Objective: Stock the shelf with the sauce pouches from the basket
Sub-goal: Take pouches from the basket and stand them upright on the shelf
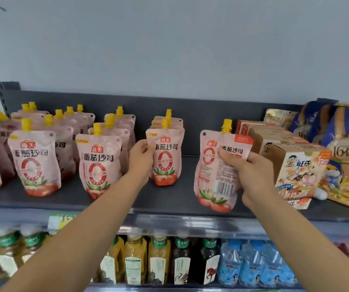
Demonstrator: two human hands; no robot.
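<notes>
Pink tomato-sauce pouches with yellow caps stand in rows on the dark shelf (169, 199). My left hand (141, 153) grips the left edge of the front pouch (166, 159) of a short row at mid-shelf. My right hand (247, 167) holds another pouch (213, 171) upright by its right side, its back label and barcode facing me, its base at the shelf's front edge. More pouches (97, 161) fill the shelf to the left. The basket is out of view.
Snack cartons (295, 165) and blue bags (346, 154) crowd the shelf right of my right hand. Bare shelf lies between the two held pouches. Below, a lower shelf holds drink bottles (159, 260) and packs of water bottles (253, 264).
</notes>
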